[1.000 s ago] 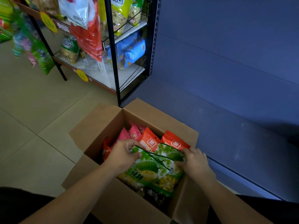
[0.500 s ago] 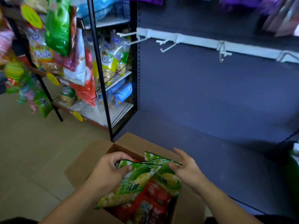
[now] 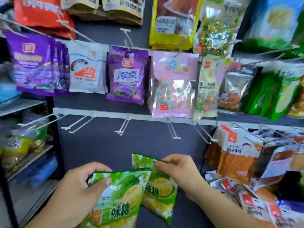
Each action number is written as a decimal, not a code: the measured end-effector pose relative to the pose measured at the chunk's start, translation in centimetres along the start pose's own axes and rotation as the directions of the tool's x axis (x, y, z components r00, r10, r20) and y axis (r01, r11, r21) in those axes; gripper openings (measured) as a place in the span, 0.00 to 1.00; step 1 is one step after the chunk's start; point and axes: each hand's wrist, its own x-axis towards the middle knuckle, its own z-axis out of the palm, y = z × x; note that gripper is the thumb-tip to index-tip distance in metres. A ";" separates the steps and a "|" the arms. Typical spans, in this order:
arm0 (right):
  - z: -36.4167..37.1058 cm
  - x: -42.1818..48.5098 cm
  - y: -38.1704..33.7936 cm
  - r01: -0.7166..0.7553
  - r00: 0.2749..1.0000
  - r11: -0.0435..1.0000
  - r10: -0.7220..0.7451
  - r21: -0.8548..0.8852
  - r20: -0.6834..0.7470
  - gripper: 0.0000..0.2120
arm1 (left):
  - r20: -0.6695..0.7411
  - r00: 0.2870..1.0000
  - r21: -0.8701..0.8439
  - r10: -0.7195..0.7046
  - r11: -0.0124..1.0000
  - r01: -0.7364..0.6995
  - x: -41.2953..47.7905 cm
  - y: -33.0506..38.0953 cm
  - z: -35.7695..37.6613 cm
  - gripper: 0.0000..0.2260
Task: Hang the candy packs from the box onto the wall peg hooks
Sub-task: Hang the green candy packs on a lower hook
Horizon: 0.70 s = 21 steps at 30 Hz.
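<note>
My left hand (image 3: 80, 190) grips the top edge of a green durian candy pack (image 3: 118, 199), with more green packs stacked behind it. My right hand (image 3: 179, 170) pinches the top of a second green durian candy pack (image 3: 158, 190), which sits a little higher and behind the first. Both packs are held low in front of the dark wall panel. Above them a white rail (image 3: 105, 113) carries several bare white peg hooks (image 3: 122, 127). The box is out of view.
Purple, white and pink candy bags (image 3: 128, 74) hang on the upper row of hooks. Orange snack packs (image 3: 236, 155) hang at the right, with loose packs piled below. A black wire shelf unit (image 3: 29, 162) with snacks stands at the left.
The view has swung up from the box to the peg wall. Both hands have lifted the green packs out of the box and raised them toward the bare hooks.
</note>
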 end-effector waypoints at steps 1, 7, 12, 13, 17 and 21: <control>-1.8 0.1 -0.7 0.029 0.999 0.999 -0.030 -0.019 -0.025 0.08 | 0.011 0.999 -0.010 0.036 0.999 -0.036 0.6 1.4 0.9 0.10; -11.1 1.1 -2.3 0.060 0.981 0.998 -0.061 -0.010 -0.187 0.02 | 0.097 0.981 -0.101 0.170 0.982 -0.160 3.7 7.0 6.4 0.08; -16.2 1.1 -1.6 -0.031 0.981 0.995 0.049 0.093 -0.188 0.06 | 0.161 0.972 -0.190 0.174 0.972 -0.142 5.1 8.9 10.1 0.09; -17.0 1.0 -1.5 -0.035 0.981 0.993 0.055 0.112 -0.187 0.05 | 0.152 0.973 -0.190 0.173 0.971 -0.143 5.3 9.1 10.6 0.08; -19.3 1.1 -1.0 -0.027 0.973 0.991 0.056 0.131 -0.223 0.03 | 0.156 0.976 -0.190 0.153 0.974 -0.122 5.2 9.7 12.3 0.06; -20.3 2.2 0.1 -0.045 0.956 0.997 0.063 0.067 -0.287 0.07 | 0.148 0.978 -0.179 0.145 0.977 -0.118 5.2 10.3 13.4 0.06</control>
